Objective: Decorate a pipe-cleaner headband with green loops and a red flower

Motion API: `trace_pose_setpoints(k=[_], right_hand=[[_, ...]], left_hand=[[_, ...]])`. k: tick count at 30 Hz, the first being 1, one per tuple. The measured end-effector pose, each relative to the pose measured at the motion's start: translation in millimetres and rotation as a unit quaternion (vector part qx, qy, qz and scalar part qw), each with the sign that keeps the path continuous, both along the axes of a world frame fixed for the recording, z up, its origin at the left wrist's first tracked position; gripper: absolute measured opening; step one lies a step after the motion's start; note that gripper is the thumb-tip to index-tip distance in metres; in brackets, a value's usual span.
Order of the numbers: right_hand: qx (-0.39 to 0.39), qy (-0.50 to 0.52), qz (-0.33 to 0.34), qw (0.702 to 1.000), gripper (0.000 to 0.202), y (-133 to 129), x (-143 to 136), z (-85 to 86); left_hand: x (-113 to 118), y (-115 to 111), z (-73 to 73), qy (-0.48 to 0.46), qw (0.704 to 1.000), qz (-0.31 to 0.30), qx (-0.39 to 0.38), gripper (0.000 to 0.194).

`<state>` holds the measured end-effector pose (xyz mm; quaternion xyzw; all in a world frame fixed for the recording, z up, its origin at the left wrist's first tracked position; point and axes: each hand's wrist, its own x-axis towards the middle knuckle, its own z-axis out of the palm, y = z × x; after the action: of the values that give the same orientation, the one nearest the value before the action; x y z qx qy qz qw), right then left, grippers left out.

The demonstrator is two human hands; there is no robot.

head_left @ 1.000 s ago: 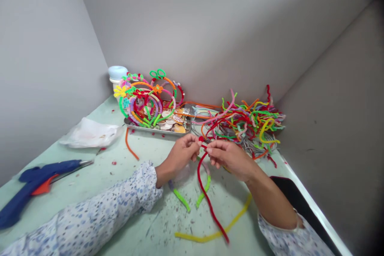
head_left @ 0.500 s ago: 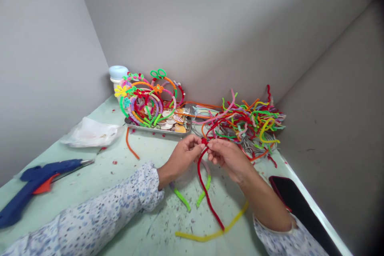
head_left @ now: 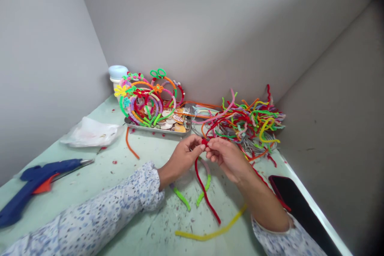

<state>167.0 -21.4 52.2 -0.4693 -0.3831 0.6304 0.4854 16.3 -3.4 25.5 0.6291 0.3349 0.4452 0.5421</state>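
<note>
Between my fingertips is a red pipe cleaner, bunched into a small knot at its top, its long tail hanging down over the table. My left hand pinches the knot from the left. On the other side, the fingertips of my right hand grip it too. Under my hands lies a headband wrapped in pipe cleaner, with bright green ends; its upper part is hidden. A bent yellow pipe cleaner rests nearer to me. Another red strand runs behind my right forearm.
Behind stands a metal tray with decorated headbands and flat cutouts. To its right is a heap of coloured pipe cleaners. A blue glue gun and a plastic bag lie left, a phone right.
The hanging red tail has shifted slightly left and up. A red strand now shows beyond my right forearm. Both hands stay nearly in place, still pinching.
</note>
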Motion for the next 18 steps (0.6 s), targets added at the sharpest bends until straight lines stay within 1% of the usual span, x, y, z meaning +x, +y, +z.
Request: trace_pose_setpoints(k=[5,8,18], right_hand=[[-0.002,-0.001,0.000,1.000,0.013,0.2,-0.3,-0.5],[-0.002,0.006,-0.002,1.000,0.013,0.1,-0.4,-0.6],[0.007,0.009,-0.013,1.000,0.012,0.3,-0.5,-2.0]], left_hand=[[1.6,-0.6,0.4,-0.014,1.000,0.011,-0.017,0.016],[1.3,-0.6,0.5,-0.003,1.000,0.019,-0.020,0.017],[-0.3,-2.5,5.2,0.061,0.997,0.047,0.029,0.017]])
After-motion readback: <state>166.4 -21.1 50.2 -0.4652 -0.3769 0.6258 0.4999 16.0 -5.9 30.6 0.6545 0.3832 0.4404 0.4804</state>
